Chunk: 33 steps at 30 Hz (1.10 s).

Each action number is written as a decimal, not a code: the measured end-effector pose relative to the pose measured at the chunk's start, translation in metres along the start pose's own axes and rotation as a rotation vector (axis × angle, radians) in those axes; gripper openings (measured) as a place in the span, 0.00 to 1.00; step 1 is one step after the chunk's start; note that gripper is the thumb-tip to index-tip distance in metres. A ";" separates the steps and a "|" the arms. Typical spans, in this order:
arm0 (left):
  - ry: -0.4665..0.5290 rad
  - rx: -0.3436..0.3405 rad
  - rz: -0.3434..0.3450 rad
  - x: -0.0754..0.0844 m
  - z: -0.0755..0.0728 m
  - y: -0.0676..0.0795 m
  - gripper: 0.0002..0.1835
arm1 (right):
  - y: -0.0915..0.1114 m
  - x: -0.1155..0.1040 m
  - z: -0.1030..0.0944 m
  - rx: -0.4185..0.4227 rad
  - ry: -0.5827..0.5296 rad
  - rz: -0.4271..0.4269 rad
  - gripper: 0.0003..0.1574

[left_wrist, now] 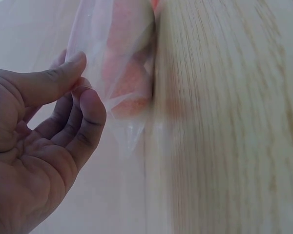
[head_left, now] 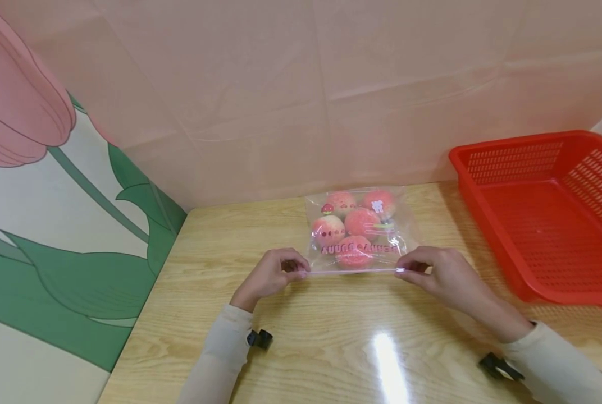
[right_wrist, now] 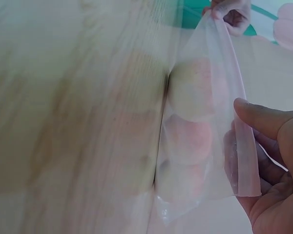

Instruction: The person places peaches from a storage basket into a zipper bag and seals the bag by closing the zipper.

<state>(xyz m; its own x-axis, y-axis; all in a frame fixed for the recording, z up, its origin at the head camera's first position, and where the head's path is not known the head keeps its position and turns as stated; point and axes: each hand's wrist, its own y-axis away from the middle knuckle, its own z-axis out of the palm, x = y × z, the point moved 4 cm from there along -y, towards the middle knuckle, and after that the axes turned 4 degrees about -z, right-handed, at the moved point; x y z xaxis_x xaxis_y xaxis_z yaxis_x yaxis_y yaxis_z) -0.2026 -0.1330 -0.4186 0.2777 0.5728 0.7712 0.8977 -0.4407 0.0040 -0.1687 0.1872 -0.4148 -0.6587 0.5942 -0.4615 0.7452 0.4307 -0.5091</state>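
A clear zip bag (head_left: 404, 233) with red printing holds several pink-red peaches (head_left: 363, 223) and lies at the back of the table. Its zip edge (head_left: 351, 272) runs toward me, stretched between both hands. My left hand (head_left: 276, 273) pinches the left corner of that edge between thumb and fingers. With thumb and fingertips, my right hand (head_left: 445, 278) pinches the edge near its right end. In the right wrist view the pink zip strip (right_wrist: 233, 73) stands raised above the peaches, which rest low in the bag against the tabletop.
A red plastic basket (head_left: 488, 235) with slotted walls stands to the right. The light wood table (head_left: 321, 348) meets a peach-coloured cloth backdrop (head_left: 260, 140) behind the bag. On the left is a panel with a painted tulip (head_left: 18, 95).
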 end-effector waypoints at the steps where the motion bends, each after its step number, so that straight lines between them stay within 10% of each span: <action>1: 0.002 -0.002 -0.004 0.000 0.000 0.000 0.03 | 0.000 0.000 0.000 -0.001 0.001 -0.002 0.12; 33: 0.003 -0.009 0.005 -0.002 0.001 -0.001 0.04 | 0.011 0.014 -0.012 0.024 0.062 0.025 0.14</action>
<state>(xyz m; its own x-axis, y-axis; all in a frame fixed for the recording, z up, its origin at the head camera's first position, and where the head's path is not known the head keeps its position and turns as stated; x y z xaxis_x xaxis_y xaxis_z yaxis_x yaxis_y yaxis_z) -0.2036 -0.1326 -0.4206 0.2816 0.5685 0.7730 0.8932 -0.4497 0.0054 -0.1684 0.2083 -0.4181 -0.6312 0.6463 -0.4288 0.7584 0.3986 -0.5157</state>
